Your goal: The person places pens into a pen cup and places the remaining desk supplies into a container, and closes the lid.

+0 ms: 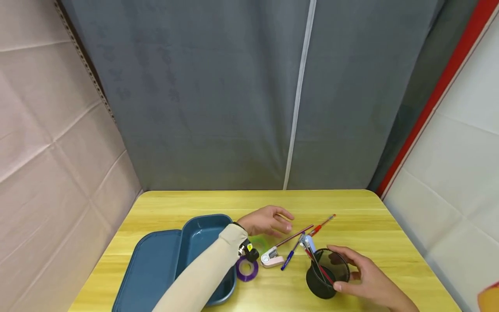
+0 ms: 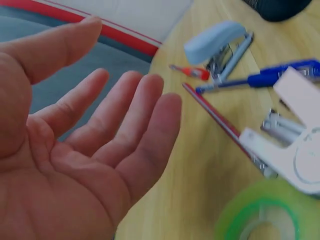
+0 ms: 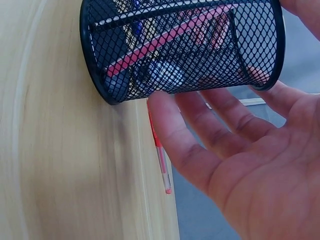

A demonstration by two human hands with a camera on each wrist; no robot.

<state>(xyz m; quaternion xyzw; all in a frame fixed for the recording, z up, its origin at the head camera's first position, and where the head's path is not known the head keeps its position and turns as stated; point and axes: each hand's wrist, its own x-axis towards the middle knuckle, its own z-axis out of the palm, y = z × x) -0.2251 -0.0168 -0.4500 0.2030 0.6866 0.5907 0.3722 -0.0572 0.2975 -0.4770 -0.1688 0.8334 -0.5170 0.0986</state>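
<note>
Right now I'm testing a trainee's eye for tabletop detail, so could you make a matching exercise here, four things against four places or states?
1. Mesh pen holder
2. Purple tape roll
3. Pink-and-white stapler
4. Left hand

A. Just left of the blue pen, in the head view
B. Fingers apart, gripping nothing
C. Gripped by the right hand
D. Beside the dark blue tray

Pairs: 1-C, 2-D, 3-A, 4-B
</note>
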